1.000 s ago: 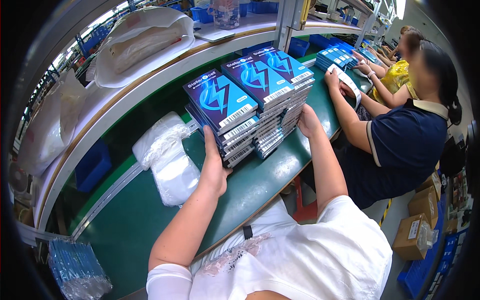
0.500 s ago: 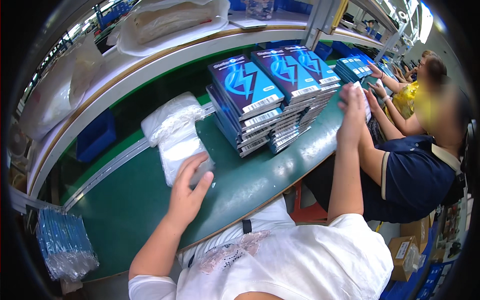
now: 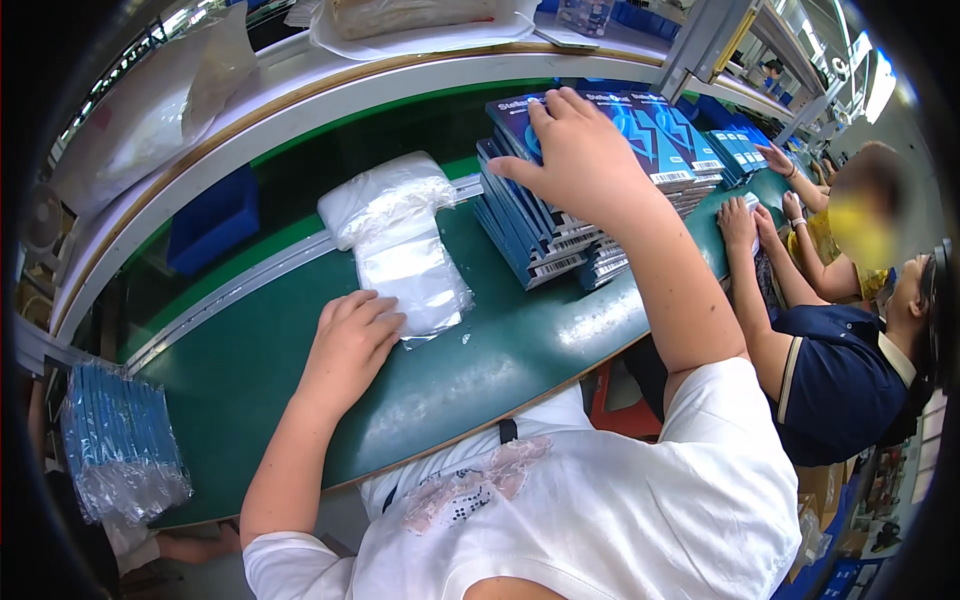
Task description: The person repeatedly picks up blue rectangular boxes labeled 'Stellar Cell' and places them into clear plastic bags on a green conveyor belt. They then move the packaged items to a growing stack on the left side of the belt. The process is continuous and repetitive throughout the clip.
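Observation:
My right hand (image 3: 585,160) reaches over the left stack of flat blue boxes (image 3: 545,235), fingers stretched across the top and thumb spread to the left. It hides most of the top box; I cannot tell if it presses on it. My left hand (image 3: 350,345) lies low over the green table (image 3: 430,390), fingers stretched out, tips at the near edge of a pile of clear plastic bags (image 3: 410,280). A bunched white plastic wrap (image 3: 385,195) covers the far end of that pile. More blue boxes (image 3: 680,130) stand stacked to the right.
Bagged blue boxes (image 3: 125,440) stand in a row at the table's left end. A blue bin (image 3: 213,225) sits under the white shelf (image 3: 330,90). At the right, a co-worker in a navy shirt (image 3: 840,365) has both hands at the table, with smaller blue boxes (image 3: 735,155) beyond.
My right hand has come back from the co-worker's side at the right to the left box stack. My left hand has shifted slightly off the bags toward their near left edge.

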A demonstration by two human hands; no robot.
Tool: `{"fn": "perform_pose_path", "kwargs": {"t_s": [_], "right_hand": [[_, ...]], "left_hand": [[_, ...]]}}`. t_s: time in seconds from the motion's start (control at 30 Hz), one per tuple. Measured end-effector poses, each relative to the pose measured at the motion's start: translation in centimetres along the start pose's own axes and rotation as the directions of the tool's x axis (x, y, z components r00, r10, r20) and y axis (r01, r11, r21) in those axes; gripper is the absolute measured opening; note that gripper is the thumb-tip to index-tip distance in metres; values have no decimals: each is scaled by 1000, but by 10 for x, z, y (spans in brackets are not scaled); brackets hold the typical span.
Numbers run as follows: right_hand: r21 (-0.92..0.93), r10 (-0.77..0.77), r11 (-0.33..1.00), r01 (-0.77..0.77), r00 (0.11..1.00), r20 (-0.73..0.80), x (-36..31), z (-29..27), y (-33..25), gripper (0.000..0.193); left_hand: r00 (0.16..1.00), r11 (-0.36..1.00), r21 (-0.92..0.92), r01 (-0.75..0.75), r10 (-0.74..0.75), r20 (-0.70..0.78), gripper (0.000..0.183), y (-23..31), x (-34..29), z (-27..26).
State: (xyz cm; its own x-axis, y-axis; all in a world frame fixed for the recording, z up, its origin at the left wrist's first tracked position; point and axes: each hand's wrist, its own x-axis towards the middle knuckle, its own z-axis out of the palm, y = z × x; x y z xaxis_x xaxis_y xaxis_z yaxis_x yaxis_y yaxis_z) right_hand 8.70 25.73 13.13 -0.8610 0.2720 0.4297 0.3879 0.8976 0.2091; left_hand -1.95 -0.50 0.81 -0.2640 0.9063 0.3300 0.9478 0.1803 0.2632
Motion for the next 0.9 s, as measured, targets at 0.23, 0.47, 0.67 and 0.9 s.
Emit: {"fn": "perform_pose_path", "kwargs": {"t_s": [0.23,0.47,0.67,0.9], "right_hand": [[280,15,959,46,977,-211,-10,-13,-15,58],[811,-78,-536,-234,970,229,-71,-9,-51,54],[379,-384,-703,-602,769,510,-120,50,-83,43],[276,-468,-727,-628,748,470,-115,74,-96,61]], "left_hand": [[998,999,-23,40,-41,-45,16,0,10,9],[937,957,-269,110,-190,-294,16,19,12,12],[933,943,-316,104,-202,-297,14,11,2,17],[889,838,-474,270,-406,-212,15,17,5,11]]}}
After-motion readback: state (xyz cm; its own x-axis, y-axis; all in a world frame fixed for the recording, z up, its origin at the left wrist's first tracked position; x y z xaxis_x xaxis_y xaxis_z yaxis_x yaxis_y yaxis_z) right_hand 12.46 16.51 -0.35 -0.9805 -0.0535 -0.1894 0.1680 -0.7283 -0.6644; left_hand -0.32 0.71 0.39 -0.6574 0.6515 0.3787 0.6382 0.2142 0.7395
